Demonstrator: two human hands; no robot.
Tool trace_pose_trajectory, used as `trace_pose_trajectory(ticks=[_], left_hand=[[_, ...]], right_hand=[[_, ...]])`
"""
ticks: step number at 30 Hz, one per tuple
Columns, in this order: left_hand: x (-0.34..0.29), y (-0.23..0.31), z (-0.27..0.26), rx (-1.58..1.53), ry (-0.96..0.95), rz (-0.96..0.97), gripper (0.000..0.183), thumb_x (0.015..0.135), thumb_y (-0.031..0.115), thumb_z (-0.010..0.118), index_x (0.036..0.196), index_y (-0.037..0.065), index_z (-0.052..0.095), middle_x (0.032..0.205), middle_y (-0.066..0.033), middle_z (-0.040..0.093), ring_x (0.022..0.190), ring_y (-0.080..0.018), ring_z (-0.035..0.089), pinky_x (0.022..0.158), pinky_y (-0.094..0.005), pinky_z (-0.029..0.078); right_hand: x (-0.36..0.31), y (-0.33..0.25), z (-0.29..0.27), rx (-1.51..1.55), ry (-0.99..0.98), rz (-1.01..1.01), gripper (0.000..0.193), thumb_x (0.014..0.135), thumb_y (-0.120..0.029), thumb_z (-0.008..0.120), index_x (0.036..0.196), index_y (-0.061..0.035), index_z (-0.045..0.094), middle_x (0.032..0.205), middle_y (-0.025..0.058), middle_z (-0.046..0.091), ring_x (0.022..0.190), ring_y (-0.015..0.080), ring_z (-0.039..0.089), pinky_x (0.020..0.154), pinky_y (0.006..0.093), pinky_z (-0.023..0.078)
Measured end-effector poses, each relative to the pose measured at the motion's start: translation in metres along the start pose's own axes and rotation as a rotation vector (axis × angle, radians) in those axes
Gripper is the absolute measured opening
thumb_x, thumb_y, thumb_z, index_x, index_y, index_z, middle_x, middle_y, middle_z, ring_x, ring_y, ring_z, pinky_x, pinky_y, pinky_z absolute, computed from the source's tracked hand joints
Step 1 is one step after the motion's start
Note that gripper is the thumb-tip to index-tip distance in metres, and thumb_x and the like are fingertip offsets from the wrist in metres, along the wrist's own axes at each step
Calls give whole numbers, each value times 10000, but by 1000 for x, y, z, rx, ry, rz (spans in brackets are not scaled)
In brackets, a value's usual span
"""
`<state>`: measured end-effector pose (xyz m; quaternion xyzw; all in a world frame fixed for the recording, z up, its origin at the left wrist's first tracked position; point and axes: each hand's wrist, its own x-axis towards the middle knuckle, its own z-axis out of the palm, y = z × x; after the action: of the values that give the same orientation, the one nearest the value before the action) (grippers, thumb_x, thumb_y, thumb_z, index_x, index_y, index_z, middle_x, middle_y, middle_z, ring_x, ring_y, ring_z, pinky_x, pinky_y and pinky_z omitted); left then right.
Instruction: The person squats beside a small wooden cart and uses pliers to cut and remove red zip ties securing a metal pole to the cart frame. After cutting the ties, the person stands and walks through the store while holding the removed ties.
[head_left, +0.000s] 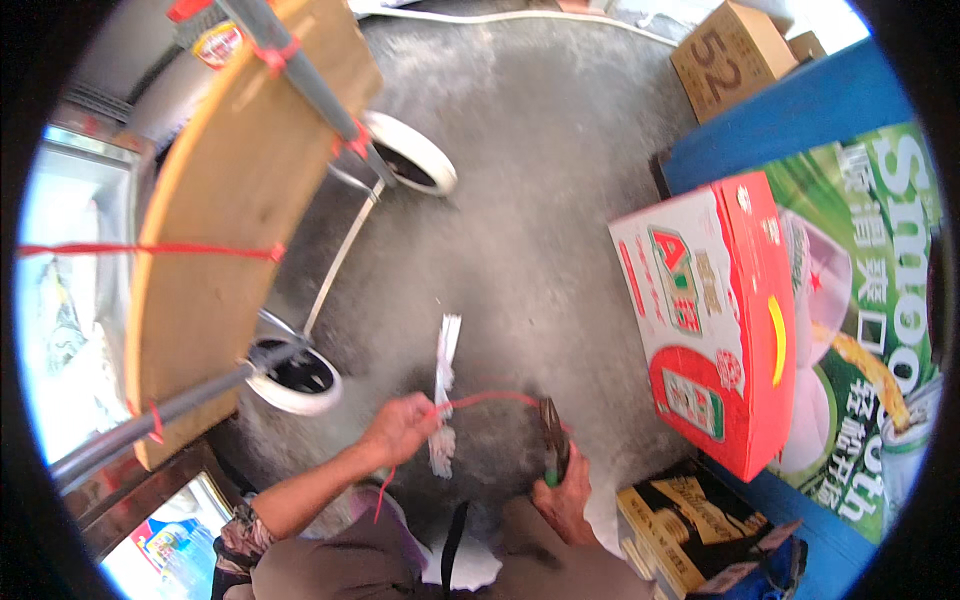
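Observation:
My left hand (pixel 402 430) is closed on a thin red strip (pixel 490 396), whose loose tail hangs below the fingers. The strip runs to the right as far as a pair of pliers (pixel 551 430). My right hand (pixel 567 495) is wrapped round the pliers' green handles, with the dark jaws pointing away from me. Whether the jaws are closed on the strip is too small to tell. Beyond my left hand, on the grey floor, lies a crumpled silvery-white strip (pixel 446 360). My knees are below both hands.
At the left, a wooden board (pixel 225 200) is tied with red strips to grey metal poles (pixel 315 95) on white-rimmed wheels (pixel 415 155). A red-and-white carton (pixel 690 320) stands at the right by a blue unit (pixel 770 120). A black-and-gold carton (pixel 690 525) is near my right knee.

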<state>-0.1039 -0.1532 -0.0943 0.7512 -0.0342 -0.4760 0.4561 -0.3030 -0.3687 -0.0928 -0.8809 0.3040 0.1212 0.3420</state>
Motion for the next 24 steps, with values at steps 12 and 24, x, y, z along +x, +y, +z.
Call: trace_pose_trajectory(ticks=[12, 24], left_hand=[[-13, 28, -7, -628, 3, -196, 95, 920, 172, 538, 898, 84, 509, 598, 69, 411, 495, -28, 360, 425, -203, 272], [-2, 69, 2, -643, 166, 127, 105, 945, 145, 497, 920, 49, 464, 673, 59, 418, 585, -14, 344, 487, -186, 287]], right_hand=[[47, -41, -91, 60, -179, -68, 661, 601, -35, 614, 1229, 64, 434, 1019, 244, 536, 932, 395, 558, 814, 419, 460], [155, -90, -53, 462, 34, 104, 410, 682, -20, 543, 1087, 41, 530, 794, 57, 562, 708, 122, 510, 637, 266, 451]])
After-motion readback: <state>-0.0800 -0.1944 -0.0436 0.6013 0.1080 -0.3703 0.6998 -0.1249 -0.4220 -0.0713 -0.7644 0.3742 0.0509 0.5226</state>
